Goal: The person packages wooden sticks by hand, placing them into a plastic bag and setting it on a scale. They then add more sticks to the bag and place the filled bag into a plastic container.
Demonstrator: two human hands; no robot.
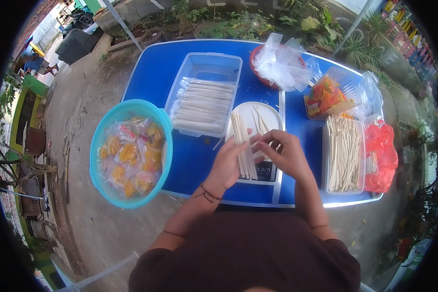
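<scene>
My left hand (227, 163) is closed around a bundle of thin pale sticks (240, 134) that stands nearly upright over the white kitchen scale (276, 117). A clear plastic sleeve seems to cover part of this bundle. My right hand (283, 152) is just to its right, thumb and fingers pinched together; whatever lies between them is too small or hidden to name. A few loose sticks (261, 120) rest on the scale's plate behind my hands. The scale's dark button panel (265, 172) shows partly below my fingers.
A clear tub (236, 62) holds several wrapped stick packs (204, 100). At left is a turquoise basin (96, 168) of bagged yellow snacks. A container of loose sticks (344, 153), a red bag (380, 158), a tub of orange pieces (326, 95) and a red basket (253, 58) with plastic sleeves surround the scale.
</scene>
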